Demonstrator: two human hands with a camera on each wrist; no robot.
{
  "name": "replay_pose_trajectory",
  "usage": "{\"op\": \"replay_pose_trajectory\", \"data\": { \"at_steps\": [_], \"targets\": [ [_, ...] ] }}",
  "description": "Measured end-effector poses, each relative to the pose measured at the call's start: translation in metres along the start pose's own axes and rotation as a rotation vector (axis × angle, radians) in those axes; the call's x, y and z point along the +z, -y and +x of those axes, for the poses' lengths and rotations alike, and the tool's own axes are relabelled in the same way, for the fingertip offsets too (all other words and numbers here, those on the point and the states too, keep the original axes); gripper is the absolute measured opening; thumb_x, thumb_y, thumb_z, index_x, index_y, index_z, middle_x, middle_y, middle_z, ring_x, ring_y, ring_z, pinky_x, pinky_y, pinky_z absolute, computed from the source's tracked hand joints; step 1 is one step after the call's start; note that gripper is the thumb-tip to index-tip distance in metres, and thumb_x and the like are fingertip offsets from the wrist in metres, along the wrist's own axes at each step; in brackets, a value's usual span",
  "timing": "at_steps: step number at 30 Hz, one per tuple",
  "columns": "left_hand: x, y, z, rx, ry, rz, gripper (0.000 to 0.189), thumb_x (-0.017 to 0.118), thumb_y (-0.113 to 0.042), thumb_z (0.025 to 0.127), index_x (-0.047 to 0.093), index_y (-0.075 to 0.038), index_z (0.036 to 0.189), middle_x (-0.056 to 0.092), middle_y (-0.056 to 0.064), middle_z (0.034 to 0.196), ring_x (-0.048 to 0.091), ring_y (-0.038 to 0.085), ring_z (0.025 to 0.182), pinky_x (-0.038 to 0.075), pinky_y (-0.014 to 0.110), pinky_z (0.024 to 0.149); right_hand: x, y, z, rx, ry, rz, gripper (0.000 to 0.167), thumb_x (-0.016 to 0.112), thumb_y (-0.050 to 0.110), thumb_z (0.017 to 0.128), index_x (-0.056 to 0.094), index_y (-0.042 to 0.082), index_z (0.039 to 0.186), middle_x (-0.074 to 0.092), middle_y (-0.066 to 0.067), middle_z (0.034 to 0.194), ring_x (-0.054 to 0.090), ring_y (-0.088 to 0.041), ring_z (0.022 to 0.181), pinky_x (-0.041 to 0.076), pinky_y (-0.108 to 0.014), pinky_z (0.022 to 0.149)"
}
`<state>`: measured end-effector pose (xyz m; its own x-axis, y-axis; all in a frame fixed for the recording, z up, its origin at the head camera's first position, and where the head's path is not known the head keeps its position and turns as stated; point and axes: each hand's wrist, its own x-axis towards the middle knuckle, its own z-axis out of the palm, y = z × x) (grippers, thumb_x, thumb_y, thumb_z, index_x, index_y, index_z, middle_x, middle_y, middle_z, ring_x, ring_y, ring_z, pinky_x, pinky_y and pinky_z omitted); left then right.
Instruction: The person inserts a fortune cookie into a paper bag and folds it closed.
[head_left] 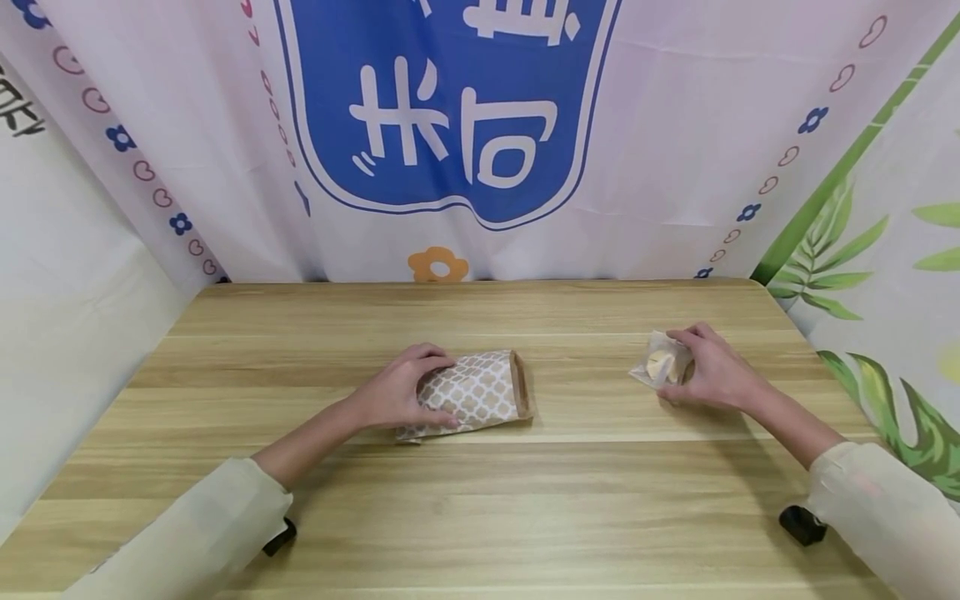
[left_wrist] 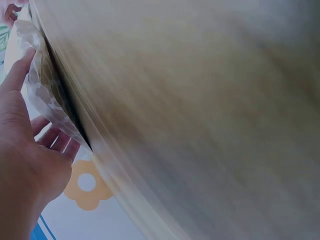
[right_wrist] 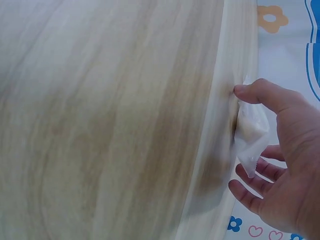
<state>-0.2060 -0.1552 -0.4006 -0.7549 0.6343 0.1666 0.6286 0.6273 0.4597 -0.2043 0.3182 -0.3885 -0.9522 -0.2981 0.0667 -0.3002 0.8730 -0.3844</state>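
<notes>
A brown paper bag (head_left: pixel 476 387) with a white lattice pattern lies flat on the wooden table, its brown-edged end facing right. My left hand (head_left: pixel 408 387) grips it from the left, thumb along the near side and fingers along the far side; the left wrist view shows the bag (left_wrist: pixel 42 75) side-on. To the right, my right hand (head_left: pixel 712 371) holds a small clear plastic packet (head_left: pixel 660 360) with pale, roundish pieces inside. In the right wrist view the packet (right_wrist: pixel 251 131) sits between thumb and fingers, close to the tabletop. What exactly the pieces are cannot be told.
The wooden table (head_left: pixel 480 517) ends at a hanging cloth (head_left: pixel 637 242) with a blue emblem and flowers. Leaf-patterned cloth (head_left: pixel 847 258) hangs on the right side. Black objects (head_left: pixel 802 525) show beneath both sleeves.
</notes>
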Motion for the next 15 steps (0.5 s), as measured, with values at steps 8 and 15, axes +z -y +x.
{"op": "replay_pose_trajectory", "data": {
  "at_steps": [8,15],
  "targets": [
    [-0.0013,-0.0011,-0.0021,-0.008,-0.003,-0.009,0.081,0.09,-0.046,0.076,0.064,0.002,0.135,0.057,0.017,0.137,0.055,0.036,0.128,0.047,0.054,0.109,-0.0002,0.002,0.0036,-0.023,-0.006,-0.013,0.093,0.092,0.032,0.074,0.05,-0.017,0.14,0.053,-0.032,0.126,0.058,-0.045,0.109,0.052,-0.062,0.093],
    [-0.0007,-0.0009,-0.0013,-0.006,0.002,-0.019,0.08,0.09,-0.046,0.076,0.064,0.002,0.135,0.057,0.018,0.138,0.054,0.036,0.129,0.046,0.055,0.11,-0.001,0.0047,0.0064,-0.04,-0.034,0.006,0.084,0.091,0.025,0.075,0.053,-0.016,0.137,0.056,-0.034,0.127,0.059,-0.048,0.11,0.051,-0.065,0.094]
  ]
}}
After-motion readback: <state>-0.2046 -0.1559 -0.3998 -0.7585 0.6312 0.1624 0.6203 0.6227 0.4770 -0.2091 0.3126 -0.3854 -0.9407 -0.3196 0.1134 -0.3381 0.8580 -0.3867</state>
